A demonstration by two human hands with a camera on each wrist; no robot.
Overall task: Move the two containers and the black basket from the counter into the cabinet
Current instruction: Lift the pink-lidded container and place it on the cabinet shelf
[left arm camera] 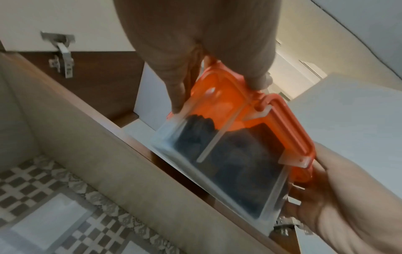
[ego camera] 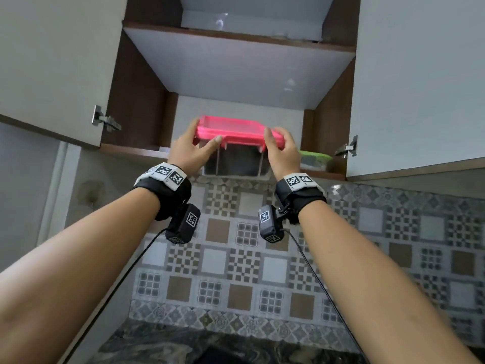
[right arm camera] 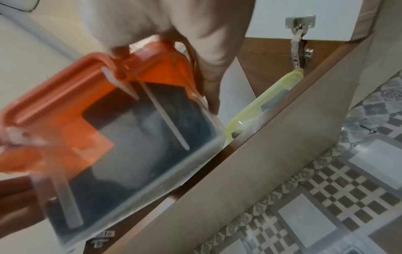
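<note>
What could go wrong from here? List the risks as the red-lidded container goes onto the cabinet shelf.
1. The red-lidded container is at the shelf's front edge, held by the left hand and right hand; released early, it might tip out.
2. The green-lidded container sits close on the right; sliding in askew could knock it.
3. The grip is largely at the lid; the lid could pop off.

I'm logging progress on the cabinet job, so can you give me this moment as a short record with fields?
held item: red-lidded container, clear body, dark contents
left hand: grips the container's left end
right hand: grips its right end
position: at the front edge of the cabinet's bottom shelf
already in cabinet: green-lidded container, right side of the bottom shelf
black basket: cannot be made out
cabinet doors: both open
</note>
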